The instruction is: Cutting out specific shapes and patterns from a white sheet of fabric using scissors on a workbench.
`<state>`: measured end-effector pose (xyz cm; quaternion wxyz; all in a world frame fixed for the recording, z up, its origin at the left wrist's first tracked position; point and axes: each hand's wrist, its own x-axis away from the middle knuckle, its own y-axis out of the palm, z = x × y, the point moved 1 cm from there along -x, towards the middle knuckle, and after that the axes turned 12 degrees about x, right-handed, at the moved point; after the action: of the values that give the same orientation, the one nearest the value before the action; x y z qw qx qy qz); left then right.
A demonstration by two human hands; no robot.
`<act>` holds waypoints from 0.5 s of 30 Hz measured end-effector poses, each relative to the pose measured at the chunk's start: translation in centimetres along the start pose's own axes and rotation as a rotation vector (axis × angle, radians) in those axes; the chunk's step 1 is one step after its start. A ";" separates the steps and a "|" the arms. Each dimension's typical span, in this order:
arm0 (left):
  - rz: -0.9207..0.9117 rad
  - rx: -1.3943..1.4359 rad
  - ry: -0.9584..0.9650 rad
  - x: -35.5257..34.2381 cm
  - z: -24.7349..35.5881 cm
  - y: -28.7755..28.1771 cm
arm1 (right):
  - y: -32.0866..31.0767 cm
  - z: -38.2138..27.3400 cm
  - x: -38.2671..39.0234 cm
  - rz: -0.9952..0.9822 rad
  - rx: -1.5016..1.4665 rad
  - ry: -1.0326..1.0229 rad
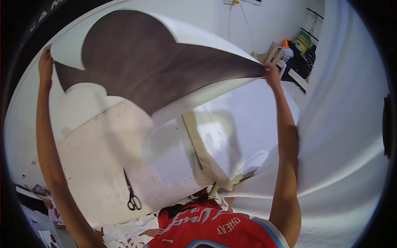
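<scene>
In the head view, I can barely make out fingertips; the left hand [46, 64] and right hand [271, 73] have fingers clamped on one dark-and-white sheet [132, 58], raised, partly hiding the table's [95, 177] far edge. One pair of scissors [130, 191] lies toward the near edge.

A broad, pale beige tabletop [95, 165] with scuffs and dark specks spreads below and between the person's raised hands. Black-handled metal scissors [131, 193] lie on it, nearer the left hand [46, 62] than the right hand [271, 73], points facing away from the person. Midway between the hands lies a thin whitish sheet [167, 153]. Below the right hand, a large glossy white sheet [256, 111] overlaps a tan layer [192, 132].
</scene>
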<state>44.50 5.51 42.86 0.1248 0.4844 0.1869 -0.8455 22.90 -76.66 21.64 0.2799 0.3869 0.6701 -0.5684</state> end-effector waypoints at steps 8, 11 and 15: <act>0.007 0.436 -0.051 7.1 8.1 16.6 | -24.7 6.3 7.2 0.370 0.396 -0.020; -0.027 0.457 -0.141 9.7 4.1 16.5 | -30.1 4.0 13.6 0.490 0.527 0.022; -0.186 0.241 -0.232 14.3 1.9 13.2 | -34.9 -1.4 22.1 0.431 0.706 0.093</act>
<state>41.08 -7.64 28.74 0.0080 0.3759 0.1129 -0.9197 -18.24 -72.73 22.93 0.2121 0.6157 0.3497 -0.6735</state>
